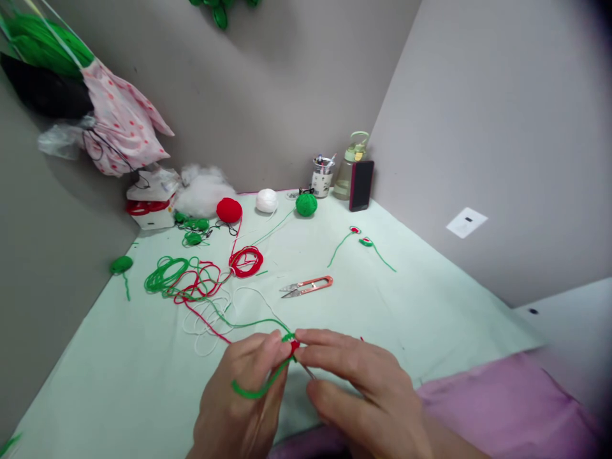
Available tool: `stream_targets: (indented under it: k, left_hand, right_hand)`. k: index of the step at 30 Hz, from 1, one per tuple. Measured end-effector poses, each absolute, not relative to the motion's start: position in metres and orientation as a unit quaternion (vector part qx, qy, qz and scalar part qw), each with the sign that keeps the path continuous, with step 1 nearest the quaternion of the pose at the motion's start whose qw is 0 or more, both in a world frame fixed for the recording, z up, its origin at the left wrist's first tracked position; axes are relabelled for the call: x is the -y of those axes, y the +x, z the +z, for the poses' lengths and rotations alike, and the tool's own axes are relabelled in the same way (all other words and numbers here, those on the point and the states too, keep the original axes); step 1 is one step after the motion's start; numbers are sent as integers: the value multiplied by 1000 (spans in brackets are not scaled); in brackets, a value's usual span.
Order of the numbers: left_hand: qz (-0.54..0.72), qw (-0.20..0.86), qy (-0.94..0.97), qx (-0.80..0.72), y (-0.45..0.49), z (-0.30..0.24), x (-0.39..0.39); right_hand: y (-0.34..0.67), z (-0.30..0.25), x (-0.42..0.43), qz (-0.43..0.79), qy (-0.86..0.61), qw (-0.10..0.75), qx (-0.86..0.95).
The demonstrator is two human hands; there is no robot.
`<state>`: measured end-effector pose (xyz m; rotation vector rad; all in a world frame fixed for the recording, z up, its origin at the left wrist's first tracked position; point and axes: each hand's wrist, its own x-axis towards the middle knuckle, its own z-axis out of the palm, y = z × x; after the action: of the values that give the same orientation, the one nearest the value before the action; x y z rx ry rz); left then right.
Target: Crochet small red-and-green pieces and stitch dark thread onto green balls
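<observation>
Left hand (239,401) and right hand (363,395) both pinch a small red-and-green crochet piece (292,344); beyond it lie thread snips (306,287), loose yarn tangles (201,280) and yarn balls (306,204).

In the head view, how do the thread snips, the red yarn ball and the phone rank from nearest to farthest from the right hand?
1. Thread snips: just beyond the right hand, mid-table.
2. Red yarn ball: farther back, to the left.
3. Phone: upright at the back corner, farthest.
</observation>
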<state>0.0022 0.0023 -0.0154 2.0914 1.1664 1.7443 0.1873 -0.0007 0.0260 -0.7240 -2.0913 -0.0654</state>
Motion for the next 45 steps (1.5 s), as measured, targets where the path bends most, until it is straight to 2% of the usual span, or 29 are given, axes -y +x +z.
stream_targets:
  k: [3,8,13,18,22,28,30,34,36,38,40,43,45]
  left_hand:
    - [640,117,627,-428,13,-16,1]
    - [683,226,561,-410,23,-13,5]
    - [673,320,504,-438,21,-9,6]
    - [643,396,470,-457,22,-9,8]
    - [625,371,467,-504,21,-11,11]
    - [625,231,564,-488,19,-13,7]
    - [628,227,562,-488,20,-12,5]
    - [631,379,450,-506,21,-9,1]
    - [632,467,396,-475,21,-6,0]
    - [617,549,355,-438,22,-3,-1]
    - [595,605,331,-413,23,0,-1]
    - [593,597,335,-423,23,-1,-2]
    - [598,575,344,-439,23,-3,-1]
  right_hand:
    - [185,22,4,-8,-337,453,825]
    - [182,15,9,13,-343,481,806]
    - [174,8,12,9,-365,516,775]
    - [171,3,11,-50,-339,518,784]
    - [180,13,1,-7,-295,489,821]
    - [185,20,-9,235,-282,541,757]
    - [183,15,-7,205,-296,533,766]
    - [183,5,-2,-16,-304,472,827]
    - [185,4,-2,-64,-290,460,837]
    - [187,5,-3,-45,-280,472,835]
    - [187,7,-7,47,-287,502,814]
    - [182,10,-10,182,-318,535,761]
    - [179,11,-9,136,-339,537,760]
